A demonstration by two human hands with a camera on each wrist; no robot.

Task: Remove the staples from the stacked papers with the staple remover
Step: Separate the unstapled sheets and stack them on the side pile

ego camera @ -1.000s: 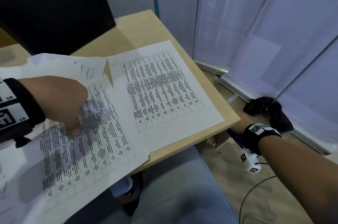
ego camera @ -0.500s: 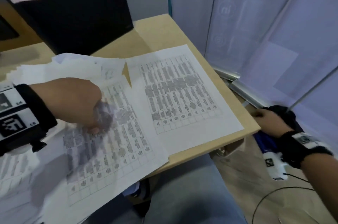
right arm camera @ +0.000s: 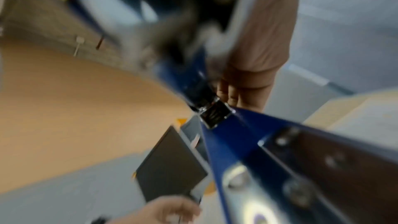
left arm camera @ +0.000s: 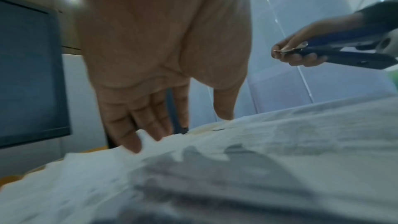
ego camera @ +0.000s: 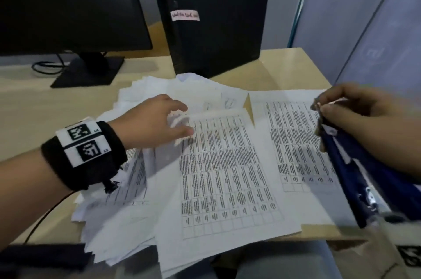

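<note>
Several printed sheets (ego camera: 227, 165) lie fanned out on the wooden desk (ego camera: 57, 108). My left hand (ego camera: 184, 119) lies flat on the top left corner of the middle sheet, with straight fingers (left arm camera: 133, 139) touching the paper (left arm camera: 258, 151). My right hand (ego camera: 323, 108) hovers over the right sheet and grips a long blue staple remover (ego camera: 355, 165) near its metal tip. In the left wrist view that hand (left arm camera: 295, 52) pinches the blue tool (left arm camera: 349, 52) in the air. The right wrist view is blurred and shows the blue tool (right arm camera: 237, 142) close up.
A black monitor (ego camera: 68, 5) on its stand and a black computer tower (ego camera: 216, 16) stand at the back of the desk. A cable (ego camera: 45, 67) lies near the stand. A pale partition (ego camera: 364, 28) closes the right side. The desk's front edge (ego camera: 319, 233) is close to me.
My right hand rose from below the desk's right side and now holds the blue tool over the right sheet. My left hand uncurled and slid to the sheet's top corner.
</note>
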